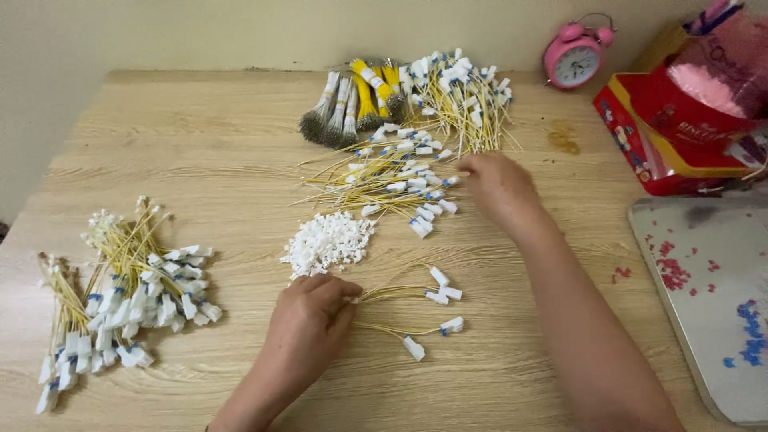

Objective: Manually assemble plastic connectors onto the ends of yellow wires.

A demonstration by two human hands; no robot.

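Yellow wires with white end tags (416,308) fan out across the wooden worktop (200,160) from the left hand (308,320), whose fingers are pinched shut on their bare ends; four or five tagged tips spread to the right of that hand. Just above its knuckles sits a small heap of loose white plastic pieces (328,242).

The right hand (498,188) reaches forward to the loose pile of tagged wires (396,180) in the middle of the worktop, fingertips touching the pile's right edge; whether it grips any wire cannot be told. Behind that pile lie more tagged wires (460,96) and several bound bundles of wire (356,100), some grey, some yellow.

At the left side of the worktop, well apart from both hands, rest two finished-looking bunches of tagged wires (128,288). A pink alarm clock (574,54) stands at the far edge, a red box (672,136) to its right, and a grey tray (712,296) with coloured specks lies by the right forearm.
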